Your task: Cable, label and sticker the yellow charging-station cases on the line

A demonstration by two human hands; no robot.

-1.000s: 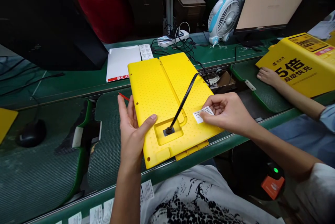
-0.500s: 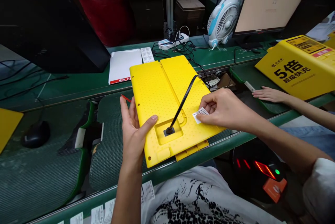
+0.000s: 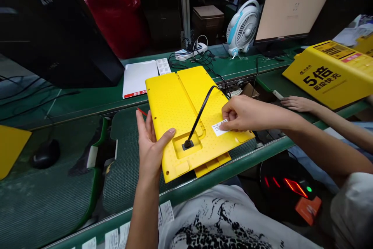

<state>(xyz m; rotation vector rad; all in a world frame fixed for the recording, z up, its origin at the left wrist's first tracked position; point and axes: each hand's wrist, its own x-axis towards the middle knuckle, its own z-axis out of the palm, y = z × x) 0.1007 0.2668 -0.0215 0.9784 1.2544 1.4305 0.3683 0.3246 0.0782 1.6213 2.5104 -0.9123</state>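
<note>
A flat yellow plastic panel (image 3: 177, 105) with small holes lies on the green conveyor in front of me. A black cable (image 3: 201, 113) rises from a recess near its lower edge. My left hand (image 3: 150, 144) grips the panel's left edge, thumb on top. My right hand (image 3: 244, 113) has its fingers curled and pressed down on a small white label (image 3: 218, 128) that lies flat on the panel's right side.
Another person's hand (image 3: 297, 103) rests on a green pad at the right, beside a yellow printed box (image 3: 329, 74). A monitor (image 3: 291, 4), a fan (image 3: 243, 27), a black case (image 3: 55, 35), a mouse (image 3: 45, 154) and a lit scanner (image 3: 294, 188) surround the belt.
My right hand brought the label down from a pinch onto the panel and now presses it flat. The other person's hand slid back to the right. The view tilted slightly.
</note>
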